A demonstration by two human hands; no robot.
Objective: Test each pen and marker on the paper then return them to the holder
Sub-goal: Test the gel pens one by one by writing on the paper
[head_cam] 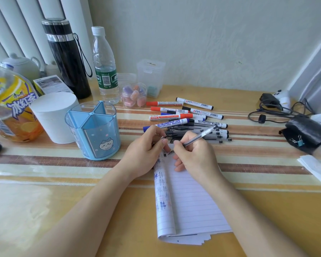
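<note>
Testing a clear plastic pen [200,135] on white lined paper [191,201], pinched in my right hand [195,154]; left hand [148,145] pinches its dark cap [164,137] for recapping.

Back left on the striped table [258,201], upright: a white teapot [21,66], a tall black flask [67,58], a clear water bottle [105,67] with green label, a big bottle of orange drink [13,110] and a white paper roll [54,115] on end. Behind the middle, a clear lidded box [150,76] and a round jar [133,94] holding pastel pieces. At the right, tangled black cables [278,112], a black pouch [308,132] bearing a blue binder clip [298,140], and folded white tissue [315,168].
</note>
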